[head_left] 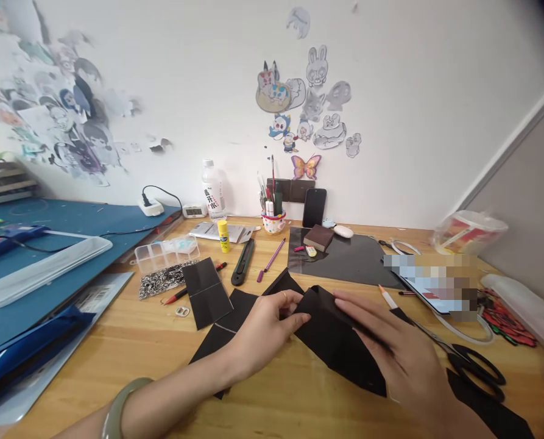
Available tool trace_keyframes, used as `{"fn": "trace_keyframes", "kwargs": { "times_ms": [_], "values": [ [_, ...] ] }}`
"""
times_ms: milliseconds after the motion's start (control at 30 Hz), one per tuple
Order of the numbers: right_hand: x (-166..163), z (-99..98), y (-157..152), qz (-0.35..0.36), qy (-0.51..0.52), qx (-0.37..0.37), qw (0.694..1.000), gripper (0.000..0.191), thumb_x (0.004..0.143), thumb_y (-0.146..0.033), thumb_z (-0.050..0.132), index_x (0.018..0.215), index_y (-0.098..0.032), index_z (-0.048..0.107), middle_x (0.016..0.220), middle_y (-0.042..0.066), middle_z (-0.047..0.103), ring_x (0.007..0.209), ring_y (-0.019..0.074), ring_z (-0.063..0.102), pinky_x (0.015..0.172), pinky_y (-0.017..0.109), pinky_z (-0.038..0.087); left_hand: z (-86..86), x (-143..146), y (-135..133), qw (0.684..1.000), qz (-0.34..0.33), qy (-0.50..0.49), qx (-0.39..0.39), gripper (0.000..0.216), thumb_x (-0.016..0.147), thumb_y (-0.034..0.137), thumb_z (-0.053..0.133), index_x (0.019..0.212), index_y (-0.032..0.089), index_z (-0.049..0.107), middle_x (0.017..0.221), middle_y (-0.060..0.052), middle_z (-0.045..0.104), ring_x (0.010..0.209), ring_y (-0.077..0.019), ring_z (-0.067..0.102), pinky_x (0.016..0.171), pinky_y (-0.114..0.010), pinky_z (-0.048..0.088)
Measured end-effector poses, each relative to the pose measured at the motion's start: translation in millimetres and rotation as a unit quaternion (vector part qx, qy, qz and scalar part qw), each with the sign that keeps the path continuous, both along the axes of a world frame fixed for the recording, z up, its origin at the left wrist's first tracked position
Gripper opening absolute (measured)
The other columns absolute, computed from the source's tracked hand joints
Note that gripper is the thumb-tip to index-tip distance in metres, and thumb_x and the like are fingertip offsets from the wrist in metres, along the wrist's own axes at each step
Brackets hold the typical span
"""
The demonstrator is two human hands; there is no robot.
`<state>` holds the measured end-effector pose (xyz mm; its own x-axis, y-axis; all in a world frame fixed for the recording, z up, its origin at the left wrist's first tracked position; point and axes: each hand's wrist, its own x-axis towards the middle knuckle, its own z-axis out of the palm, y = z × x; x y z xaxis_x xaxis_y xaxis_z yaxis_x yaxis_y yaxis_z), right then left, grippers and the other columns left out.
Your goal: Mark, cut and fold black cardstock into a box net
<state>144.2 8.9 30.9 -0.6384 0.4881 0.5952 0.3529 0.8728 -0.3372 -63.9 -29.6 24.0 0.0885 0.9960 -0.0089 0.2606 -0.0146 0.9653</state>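
A folded piece of black paper (329, 338) is between my two hands, raised at a slant above the wooden table. My left hand (265, 326) pinches its left corner between thumb and fingers. Along its upper right edge lie the fingers of my right hand (397, 347), held together over a fold; the thumb is mostly hidden. Beneath and beside my left hand are more black paper pieces (242, 305), some with creases. A separate creased black card (206, 292) lies farther left. Close to my right wrist are black-handled scissors (475, 369), over another black paper strip (486, 405).
Behind the papers are a utility knife (243, 262), a purple pen (272, 259), a glue stick (223, 236) and a divided box of metal rings (166, 271). A pen cup (273, 222), phone (314, 207) and water bottle (214, 192) stand along the wall. A tablet (429, 286) lies right.
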Motion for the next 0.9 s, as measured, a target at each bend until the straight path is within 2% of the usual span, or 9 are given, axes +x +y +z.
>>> {"fn": "trace_keyframes", "kwargs": {
  "times_ms": [133, 267, 333, 400, 500, 600, 700, 800, 900],
  "values": [
    [0, -5.8, 4, 0.048, -0.079, 0.175, 0.98, 0.051, 0.081, 0.002, 0.034, 0.127, -0.016, 0.046, 0.131, 0.011, 0.048, 0.124, 0.0242, 0.038, 0.097, 0.04, 0.041, 13.6, 1, -3, 0.992, -0.025, -0.106, -0.063, 0.022, 0.08, 0.03, 0.05, 0.093, 0.015, 0.06, 0.074, -0.001, 0.056, 0.065, -0.0123, 0.051, 0.05, -0.021, 0.046],
    [-1, -4.1, 7, 0.039, -0.152, 0.256, 0.954, 0.053, 0.08, 0.0, 0.037, 0.13, -0.014, 0.042, 0.137, 0.012, 0.04, 0.128, 0.0285, 0.029, 0.099, 0.047, 0.035, 25.7, 2, -9, 0.986, -0.026, -0.152, -0.064, 0.03, 0.082, 0.04, 0.047, 0.09, 0.015, 0.063, 0.081, -0.003, 0.057, 0.077, -0.0155, 0.053, 0.053, -0.023, 0.049],
    [-2, -0.7, 7, 0.037, -0.181, 0.252, 0.95, 0.053, 0.081, -0.008, 0.042, 0.133, -0.014, 0.038, 0.14, 0.012, 0.036, 0.129, 0.0304, 0.026, 0.099, 0.049, 0.034, 27.0, 2, -11, 0.989, -0.031, -0.137, -0.052, 0.028, 0.077, 0.038, 0.056, 0.092, 0.016, 0.062, 0.082, -0.002, 0.06, 0.076, -0.015, 0.054, 0.053, -0.021, 0.047],
    [-2, 2.5, 5, 0.048, -0.206, 0.212, 0.954, 0.055, 0.082, -0.027, 0.049, 0.134, -0.014, 0.036, 0.141, 0.013, 0.033, 0.13, 0.0327, 0.024, 0.099, 0.051, 0.033, 25.1, 0, -10, 0.995, -0.032, -0.091, -0.023, 0.025, 0.073, 0.03, 0.062, 0.093, 0.016, 0.061, 0.081, -0.002, 0.062, 0.072, -0.0138, 0.056, 0.055, -0.021, 0.045],
    [-2, 3.7, 2, 0.066, -0.159, 0.144, 0.975, 0.067, 0.078, -0.049, 0.052, 0.133, -0.015, 0.035, 0.139, 0.014, 0.036, 0.128, 0.0333, 0.028, 0.099, 0.051, 0.034, 20.7, -7, -6, 0.997, -0.008, 0.016, 0.074, 0.016, 0.077, 0.022, 0.06, 0.093, 0.018, 0.062, 0.082, -0.001, 0.065, 0.076, -0.0149, 0.058, 0.066, -0.026, 0.047],
    [-1, 0.7, 1, -0.008, -0.032, 0.075, 0.997, 0.056, 0.083, -0.033, 0.052, 0.133, -0.018, 0.033, 0.135, 0.013, 0.041, 0.123, 0.0275, 0.038, 0.098, 0.044, 0.037, 19.0, -16, -2, 0.971, 0.015, 0.145, 0.191, 0.013, 0.08, 0.02, 0.057, 0.091, 0.02, 0.063, 0.082, -0.002, 0.065, 0.076, -0.0156, 0.058, 0.066, -0.027, 0.047],
    [-2, -2.0, 1, -0.097, 0.025, 0.028, 0.995, 0.054, 0.083, -0.026, 0.053, 0.132, -0.021, 0.032, 0.128, 0.011, 0.045, 0.117, 0.0236, 0.044, 0.096, 0.038, 0.041, 19.7, -21, 0, 0.921, -0.003, 0.24, 0.308, 0.011, 0.083, 0.02, 0.053, 0.09, 0.017, 0.062, 0.08, -0.004, 0.064, 0.076, -0.0163, 0.058, 0.065, -0.027, 0.047],
    [-6, -3.6, -1, -0.08, 0.011, 0.055, 0.995, 0.058, 0.082, -0.029, 0.055, 0.133, -0.02, 0.027, 0.128, 0.013, 0.041, 0.118, 0.0243, 0.041, 0.095, 0.039, 0.041, 20.2, -21, -2, 0.874, -0.034, 0.303, 0.378, 0.012, 0.085, 0.019, 0.05, 0.09, 0.015, 0.059, 0.079, -0.005, 0.065, 0.078, -0.017, 0.058, 0.067, -0.028, 0.047],
    [-8, -4.5, -2, -0.033, -0.035, 0.121, 0.992, 0.054, 0.081, -0.024, 0.057, 0.129, -0.021, 0.032, 0.131, 0.014, 0.034, 0.12, 0.0262, 0.037, 0.095, 0.041, 0.039, 21.4, -19, -5, 0.849, -0.072, 0.349, 0.39, 0.013, 0.087, 0.021, 0.048, 0.088, 0.014, 0.059, 0.078, -0.006, 0.064, 0.078, -0.0173, 0.058, 0.067, -0.028, 0.047]
  ]
}}
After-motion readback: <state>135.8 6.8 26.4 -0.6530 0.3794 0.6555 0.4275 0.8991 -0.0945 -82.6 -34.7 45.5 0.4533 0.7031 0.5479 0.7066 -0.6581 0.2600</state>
